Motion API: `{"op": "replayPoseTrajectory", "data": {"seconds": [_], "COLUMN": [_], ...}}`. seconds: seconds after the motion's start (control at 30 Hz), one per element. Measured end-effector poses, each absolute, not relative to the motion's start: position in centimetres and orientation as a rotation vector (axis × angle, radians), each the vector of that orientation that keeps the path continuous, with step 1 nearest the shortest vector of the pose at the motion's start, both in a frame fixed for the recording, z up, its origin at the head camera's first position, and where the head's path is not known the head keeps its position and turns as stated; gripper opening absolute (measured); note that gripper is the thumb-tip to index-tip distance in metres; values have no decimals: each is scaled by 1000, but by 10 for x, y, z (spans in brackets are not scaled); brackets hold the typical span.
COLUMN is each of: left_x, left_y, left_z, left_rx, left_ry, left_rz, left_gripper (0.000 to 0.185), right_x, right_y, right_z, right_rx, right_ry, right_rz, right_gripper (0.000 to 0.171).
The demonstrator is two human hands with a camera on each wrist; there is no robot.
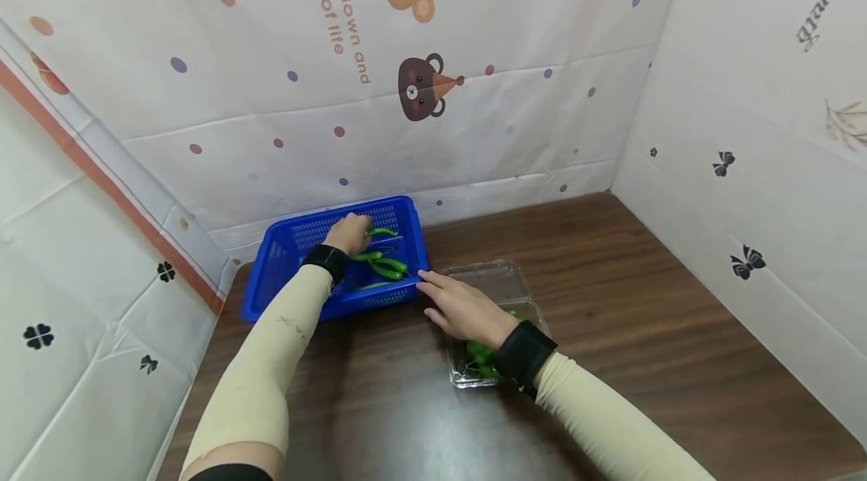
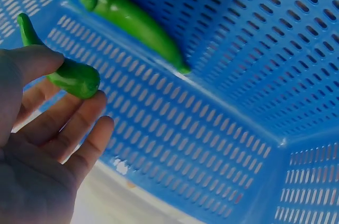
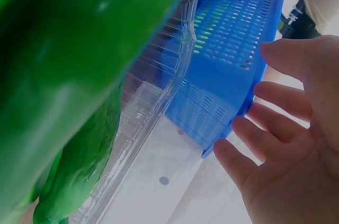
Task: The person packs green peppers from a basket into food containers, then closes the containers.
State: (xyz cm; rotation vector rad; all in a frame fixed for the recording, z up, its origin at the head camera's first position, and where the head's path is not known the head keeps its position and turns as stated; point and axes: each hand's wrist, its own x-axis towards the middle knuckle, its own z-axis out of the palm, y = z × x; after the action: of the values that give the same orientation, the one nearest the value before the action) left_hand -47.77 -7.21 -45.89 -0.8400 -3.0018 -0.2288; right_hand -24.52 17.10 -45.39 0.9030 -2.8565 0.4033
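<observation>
Head view showed the left hand (image 1: 347, 232) pinching a green chilli pepper (image 2: 71, 75) loosely over the blue perforated plastic basket (image 1: 284, 251), the right hand (image 1: 460, 309) flat, so it risked slipping.

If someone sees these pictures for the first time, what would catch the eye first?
Probably the bright blue basket at the back left of the dark wooden table, with green peppers inside. The left hand reaches into it and pinches one green pepper. The right hand rests open at the basket's near corner, above a clear plastic box holding more peppers.
</observation>
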Motion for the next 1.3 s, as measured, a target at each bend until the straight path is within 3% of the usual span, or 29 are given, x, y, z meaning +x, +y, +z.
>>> {"op": "replayPoseTrajectory", "data": {"seconds": [0.57,0.97,1.3], "left_x": [-430,-392,-348], "left_y": [-71,-24,-11], "left_z": [-420,-377,-374], "left_rx": [-1069,-1230,-1374], "left_ry": [-2726,-2583,-2486], "left_rz": [-448,-515,-528], "left_gripper": [20,22,19], "right_x": [-240,-236,-229], "right_y": [171,204,231], "right_z": [-458,-450,-454], "right_rx": [932,788,730], "right_ry": [-2797,-2802,-2813], "right_rz": [466,511,551], "right_gripper": [51,56,55]}}
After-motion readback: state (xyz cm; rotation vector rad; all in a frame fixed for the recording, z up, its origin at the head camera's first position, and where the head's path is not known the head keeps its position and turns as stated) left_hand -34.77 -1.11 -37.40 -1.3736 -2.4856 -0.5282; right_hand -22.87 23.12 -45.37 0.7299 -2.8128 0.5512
